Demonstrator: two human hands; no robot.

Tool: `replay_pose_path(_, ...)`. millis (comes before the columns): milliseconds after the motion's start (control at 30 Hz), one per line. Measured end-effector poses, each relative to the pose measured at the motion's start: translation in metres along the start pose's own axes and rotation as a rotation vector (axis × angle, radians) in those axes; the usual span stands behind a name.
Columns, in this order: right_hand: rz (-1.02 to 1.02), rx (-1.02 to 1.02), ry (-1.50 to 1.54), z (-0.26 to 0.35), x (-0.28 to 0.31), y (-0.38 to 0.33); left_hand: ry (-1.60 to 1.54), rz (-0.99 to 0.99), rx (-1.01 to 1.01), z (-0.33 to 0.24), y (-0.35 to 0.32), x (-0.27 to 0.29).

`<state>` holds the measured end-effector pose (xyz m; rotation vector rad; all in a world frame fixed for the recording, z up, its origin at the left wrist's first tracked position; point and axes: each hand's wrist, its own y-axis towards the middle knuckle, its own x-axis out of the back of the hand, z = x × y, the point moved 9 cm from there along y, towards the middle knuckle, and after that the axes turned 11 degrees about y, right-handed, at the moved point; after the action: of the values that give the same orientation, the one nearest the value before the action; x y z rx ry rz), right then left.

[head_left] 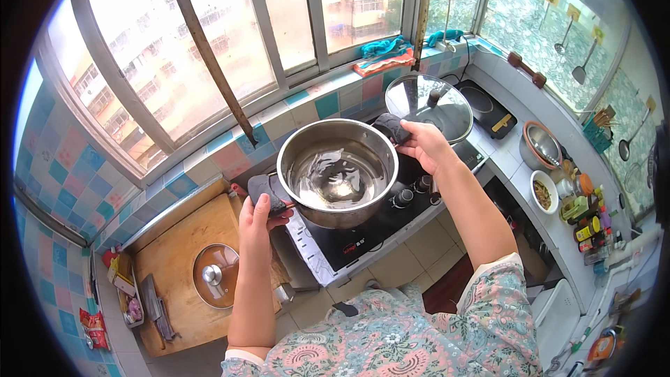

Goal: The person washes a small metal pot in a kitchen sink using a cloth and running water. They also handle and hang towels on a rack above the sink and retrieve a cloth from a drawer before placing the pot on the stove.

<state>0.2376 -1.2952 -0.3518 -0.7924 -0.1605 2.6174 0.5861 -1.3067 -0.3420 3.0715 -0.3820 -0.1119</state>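
Observation:
A large stainless steel pot [338,219] with clear liquid inside is held up over the black glass stove [342,246]. My left hand [257,220] grips its left handle through a dark grey cloth [264,192]. Fingers of my right hand [426,141] close round the right handle, where another dark cloth [391,128] is wrapped. Just behind my right hand is a big glass lid [447,108] with a dark knob. Below the pot, dark knobs show on the stove's surface. The pot's far underside is hidden.
At left, a wooden board [162,251] carries a small glass lid [216,283] and a knife [155,307]. A black electric cooktop [485,106] sits in the far right corner. Along the right counter stand metal bowls [541,145], a white bowl [543,192] and several bottles.

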Motion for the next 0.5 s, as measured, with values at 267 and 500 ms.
replay_pose_path(267, -0.059, 0.163, 0.105, 0.066, 0.070, -0.118, 0.050, 0.209, -0.105, -0.060, -0.045, -0.077)
replay_pose_path(500, -0.126, 0.277, 0.077, 0.136, 0.204, -0.182, 0.072, 0.465, -0.048, -0.045, -0.070, -0.226)
